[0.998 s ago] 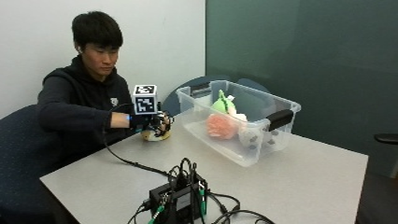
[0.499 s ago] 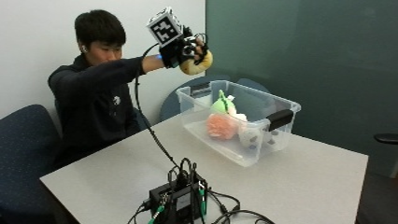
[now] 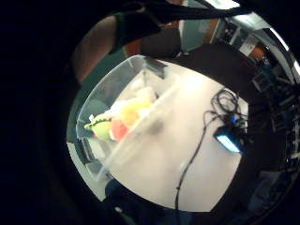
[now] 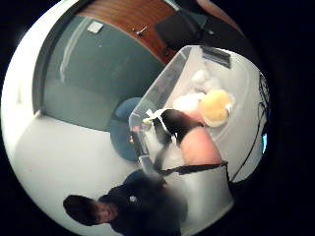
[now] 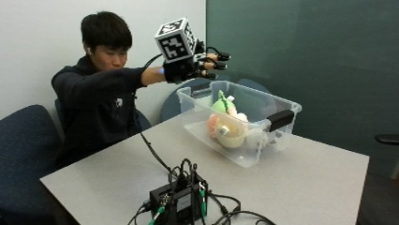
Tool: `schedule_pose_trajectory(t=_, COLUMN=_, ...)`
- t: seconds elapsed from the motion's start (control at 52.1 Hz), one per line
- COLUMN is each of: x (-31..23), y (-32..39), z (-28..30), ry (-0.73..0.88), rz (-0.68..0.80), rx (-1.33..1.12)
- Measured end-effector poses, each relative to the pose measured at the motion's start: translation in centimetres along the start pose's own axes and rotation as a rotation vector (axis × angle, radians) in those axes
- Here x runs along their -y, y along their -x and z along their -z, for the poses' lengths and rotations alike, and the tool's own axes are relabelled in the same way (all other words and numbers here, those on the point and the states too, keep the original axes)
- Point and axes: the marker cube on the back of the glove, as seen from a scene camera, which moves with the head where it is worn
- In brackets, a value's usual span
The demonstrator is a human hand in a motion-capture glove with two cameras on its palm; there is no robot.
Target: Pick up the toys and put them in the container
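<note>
Sitting in the clear container on the table: yellow toy, green toy, pink toy. Right hand hovers above container's far end, fingers spread, holding nothing. No legible labels or writing anywhere.

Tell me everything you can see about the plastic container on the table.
The container is a clear plastic bin, rectangular, open-topped with no lid on it, and has a black latch handle at each short end. It stands upright on the grey table, near the far edge. Several soft toys lie piled inside: green, pink, yellow and white ones. The gloved right hand is above its back end, not touching it.
</note>
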Motion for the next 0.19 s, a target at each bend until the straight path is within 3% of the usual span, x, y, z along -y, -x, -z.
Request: schedule_pose_trajectory(t=0.192, x=-4.4, y=-4.8, z=3.8, ry=-0.115, rz=-0.002, rx=-0.195)
